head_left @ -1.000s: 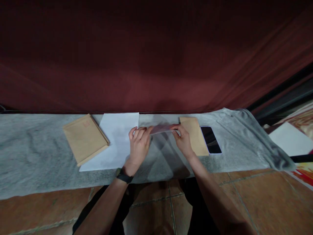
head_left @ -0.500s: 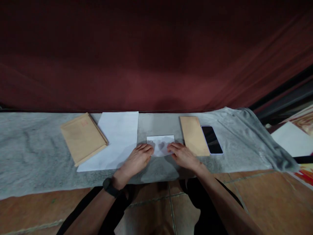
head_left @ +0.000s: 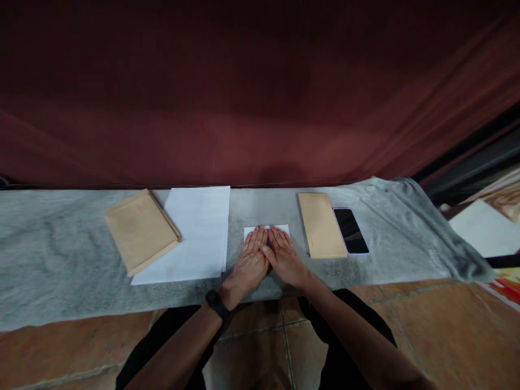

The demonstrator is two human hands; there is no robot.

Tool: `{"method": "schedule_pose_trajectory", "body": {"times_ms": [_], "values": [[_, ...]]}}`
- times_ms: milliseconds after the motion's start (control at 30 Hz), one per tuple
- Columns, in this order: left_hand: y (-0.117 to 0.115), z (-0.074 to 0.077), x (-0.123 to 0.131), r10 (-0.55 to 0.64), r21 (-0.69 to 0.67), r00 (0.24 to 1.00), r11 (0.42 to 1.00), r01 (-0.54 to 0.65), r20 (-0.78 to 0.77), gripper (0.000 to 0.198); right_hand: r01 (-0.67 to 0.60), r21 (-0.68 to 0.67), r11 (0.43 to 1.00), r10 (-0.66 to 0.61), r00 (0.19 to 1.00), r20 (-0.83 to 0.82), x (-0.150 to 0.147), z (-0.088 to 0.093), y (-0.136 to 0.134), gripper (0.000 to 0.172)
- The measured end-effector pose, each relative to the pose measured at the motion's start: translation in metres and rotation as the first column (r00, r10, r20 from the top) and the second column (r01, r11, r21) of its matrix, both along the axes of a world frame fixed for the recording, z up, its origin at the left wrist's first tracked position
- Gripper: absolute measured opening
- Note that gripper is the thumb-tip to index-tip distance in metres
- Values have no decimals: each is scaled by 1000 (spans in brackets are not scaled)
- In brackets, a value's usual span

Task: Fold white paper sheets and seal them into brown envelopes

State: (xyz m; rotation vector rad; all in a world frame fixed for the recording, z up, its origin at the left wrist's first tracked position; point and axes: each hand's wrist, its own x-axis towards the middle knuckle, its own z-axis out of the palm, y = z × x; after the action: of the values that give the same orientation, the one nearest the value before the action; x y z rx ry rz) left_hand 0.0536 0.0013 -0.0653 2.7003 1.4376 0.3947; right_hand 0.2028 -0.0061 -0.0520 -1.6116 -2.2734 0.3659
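A small folded sheet of white paper (head_left: 248,231) lies flat on the grey cloth, mostly covered by my hands. My left hand (head_left: 252,260) presses on its left part, palm down with the fingers stretched out. Beside it, my right hand (head_left: 285,259) lies flat on the right part, fingers pointing away from me. The thumbs meet or overlap at the middle. Only the paper's far edge and corners show past the fingertips. To the left sits a stack of large white sheets (head_left: 199,233); to the right is a brown envelope (head_left: 323,226).
More brown envelopes (head_left: 140,230) rest partly over the white sheets at the left. A phone (head_left: 350,231) with a purple edge lies right of the single envelope. The grey cloth (head_left: 52,254) covers the long bench. A dark red curtain (head_left: 260,108) hangs behind it.
Both hands have moved inward, from gripping the paper's two sides with curled fingers to lying flat and side by side on top of it.
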Motion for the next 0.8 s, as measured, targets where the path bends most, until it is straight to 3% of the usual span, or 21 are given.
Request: {"method": "schedule_pose_trajectory", "body": {"times_ms": [133,433,800], "values": [[1,-8,-2,62,49,998,997,-62,-4,59,70,57,996,-75,993,90,-1,-13,-4,68],[4,-6,-11,225,16,974,974,-225,-14,63,177,215,960,-212,965,153,14,-28,-8,73],[0,-3,-14,343,24,939,939,-344,15,66,223,239,945,-259,957,130,18,-27,-11,73]]}}
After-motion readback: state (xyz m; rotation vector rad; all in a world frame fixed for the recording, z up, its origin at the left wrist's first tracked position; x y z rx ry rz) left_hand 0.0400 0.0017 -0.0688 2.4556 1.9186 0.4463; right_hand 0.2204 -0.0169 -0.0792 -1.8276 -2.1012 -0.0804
